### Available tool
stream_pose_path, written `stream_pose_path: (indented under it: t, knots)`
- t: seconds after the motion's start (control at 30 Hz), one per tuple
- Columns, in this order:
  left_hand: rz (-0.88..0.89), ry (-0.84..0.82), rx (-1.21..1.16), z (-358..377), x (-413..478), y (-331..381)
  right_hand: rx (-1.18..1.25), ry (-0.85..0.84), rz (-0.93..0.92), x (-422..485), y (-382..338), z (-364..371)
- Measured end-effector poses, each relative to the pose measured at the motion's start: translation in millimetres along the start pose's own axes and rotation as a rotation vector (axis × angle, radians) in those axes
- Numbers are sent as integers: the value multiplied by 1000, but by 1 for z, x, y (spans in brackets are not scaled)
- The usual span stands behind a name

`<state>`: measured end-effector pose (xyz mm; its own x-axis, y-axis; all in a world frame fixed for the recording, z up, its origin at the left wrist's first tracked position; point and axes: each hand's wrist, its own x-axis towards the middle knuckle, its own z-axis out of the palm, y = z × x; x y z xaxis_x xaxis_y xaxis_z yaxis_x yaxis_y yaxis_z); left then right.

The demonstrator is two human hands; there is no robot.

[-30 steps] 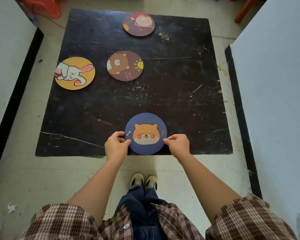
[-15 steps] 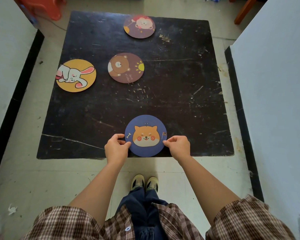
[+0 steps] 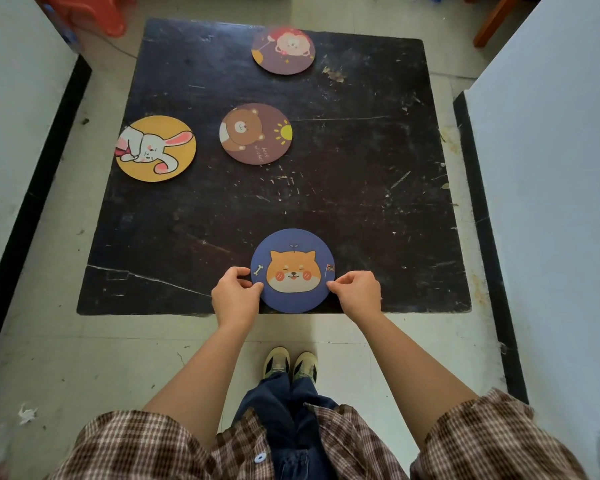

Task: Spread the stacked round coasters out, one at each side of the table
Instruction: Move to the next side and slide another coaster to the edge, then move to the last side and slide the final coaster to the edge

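Nearest the camera: plaid sleeves (image 3: 492, 441) and dark trousers, with two shoes (image 3: 293, 365) on the pale floor (image 3: 66, 358) just short of the table. Both bare forearms reach forward to the near edge of the black table (image 3: 378, 202). Left hand (image 3: 234, 294) pinches the left rim of the blue dog coaster (image 3: 293, 270), thumb and curled fingers closed on the edge. Right hand (image 3: 355, 292) pinches the right rim the same way, fingers bent in and clamped on the edge. The blue dog coaster lies at the middle of the near side, its lower rim at the table's front edge; whether it rests fully flat cannot be told. Further in, the brown bear coaster (image 3: 255, 133) lies flat near the table's centre, slightly left, well apart from the hands. Left of it, the yellow rabbit coaster (image 3: 156, 148) sits at the left side, its rim reaching the table's left edge. Farthest out, the maroon lion coaster (image 3: 283, 50) lies at the middle of the far side. Right side of the table carries only scratches and scuffs. White panels (image 3: 551, 202) stand either side of the table; a red stool (image 3: 94, 12) shows at far left.
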<state>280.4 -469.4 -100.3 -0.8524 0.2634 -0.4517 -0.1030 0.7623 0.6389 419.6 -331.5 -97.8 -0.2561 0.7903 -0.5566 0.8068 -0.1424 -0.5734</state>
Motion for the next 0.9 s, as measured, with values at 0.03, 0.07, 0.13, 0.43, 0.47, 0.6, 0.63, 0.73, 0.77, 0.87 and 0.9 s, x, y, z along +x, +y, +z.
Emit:
stream_pose_path:
  t: [0.03, 0.07, 0.13, 0.43, 0.47, 0.6, 0.63, 0.73, 0.77, 0.87, 0.9]
  knots:
    - [1, -1, 3, 0, 0, 0, -12, 3, -4, 0, 0, 1]
    - [2, -3, 5, 0, -1, 0, -21, 6, -8, 0, 0, 1]
    - [5, -8, 12, 0, -1, 1, -25, 8, -12, -1, 1, 2]
    - [103, -42, 67, 5, -2, 18, -20, -29, -52, -2, 4, -7]
    - [128, -54, 76, 9, -4, 23, -22, -31, -62, -2, 5, -12]
    - [225, -103, 172, 27, -15, 41, -54, -34, -103, 1, 11, -32]
    - [262, -106, 200, 34, -19, 46, -70, -29, -120, 4, 13, -38]
    - [374, -90, 307, 55, -30, 63, -119, -5, -178, 15, 18, -65]
    - [399, -89, 343, 62, -35, 70, -142, -2, -198, 19, 20, -75]
    - [407, -112, 326, 89, -51, 87, -202, 7, -260, 33, 31, -106]
    - [408, -104, 326, 99, -58, 92, -215, 9, -278, 39, 36, -116]
